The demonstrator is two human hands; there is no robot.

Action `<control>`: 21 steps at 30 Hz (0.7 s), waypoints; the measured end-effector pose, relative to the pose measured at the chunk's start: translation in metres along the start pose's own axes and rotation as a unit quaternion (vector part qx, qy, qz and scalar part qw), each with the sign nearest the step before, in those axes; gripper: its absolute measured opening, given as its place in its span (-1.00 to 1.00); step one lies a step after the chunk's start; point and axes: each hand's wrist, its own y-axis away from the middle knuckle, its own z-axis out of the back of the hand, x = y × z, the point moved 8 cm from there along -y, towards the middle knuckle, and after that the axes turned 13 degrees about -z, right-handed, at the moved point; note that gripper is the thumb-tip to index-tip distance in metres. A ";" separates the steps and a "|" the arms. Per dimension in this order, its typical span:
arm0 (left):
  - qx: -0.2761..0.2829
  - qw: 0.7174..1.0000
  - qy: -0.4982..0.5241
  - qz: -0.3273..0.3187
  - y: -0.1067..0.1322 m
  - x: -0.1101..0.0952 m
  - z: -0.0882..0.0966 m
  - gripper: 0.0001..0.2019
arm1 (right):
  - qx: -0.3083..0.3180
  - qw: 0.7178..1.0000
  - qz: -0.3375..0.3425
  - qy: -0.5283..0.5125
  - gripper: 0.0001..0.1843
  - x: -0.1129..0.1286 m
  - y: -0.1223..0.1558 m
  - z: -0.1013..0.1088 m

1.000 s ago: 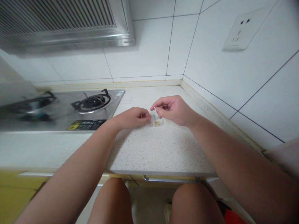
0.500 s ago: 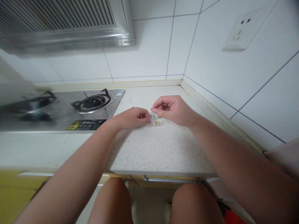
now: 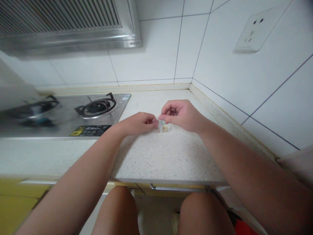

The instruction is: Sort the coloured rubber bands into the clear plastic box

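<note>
A small clear plastic case [image 3: 166, 128], with something yellowish and pale green showing in it, lies flat on the speckled countertop. My left hand [image 3: 140, 124] grips its left edge, fingers curled and thumb side hidden from view. Over the far side of the case, my right hand [image 3: 183, 114] is closed in a pinch. A tiny pale bit seems to show at those fingertips, but it is too small and blurred to name.
To the left, a steel gas hob [image 3: 114, 112] with a black burner [image 3: 97, 106] is set in the countertop [image 3: 161, 156]. A range hood [image 3: 97, 42] hangs above it. White tiled walls meet behind, and a socket [image 3: 251, 32] is on the right one. A drawer handle [image 3: 176, 188] runs below the front edge.
My right fingertips have dipped slightly toward the case, and the white bit in their pinch shows less. My left hand stays in place on the case.
</note>
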 end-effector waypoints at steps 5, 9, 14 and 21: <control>0.002 1.000 0.001 -0.004 0.000 0.002 -0.001 -0.68 | 0.000 1.000 0.003 0.002 -0.82 0.000 0.000 -0.001; 0.002 1.000 0.005 -0.011 -0.001 0.004 -0.002 -0.67 | -0.004 1.000 0.006 0.010 -0.86 0.000 0.000 -0.001; 0.004 1.000 0.008 -0.011 -0.001 0.005 -0.003 -0.67 | -0.006 1.000 0.000 0.010 -0.87 0.000 0.000 -0.001; 0.010 1.000 0.000 -0.020 -0.002 0.004 -0.003 -0.66 | -0.006 1.000 -0.011 0.016 -0.85 0.001 0.001 -0.002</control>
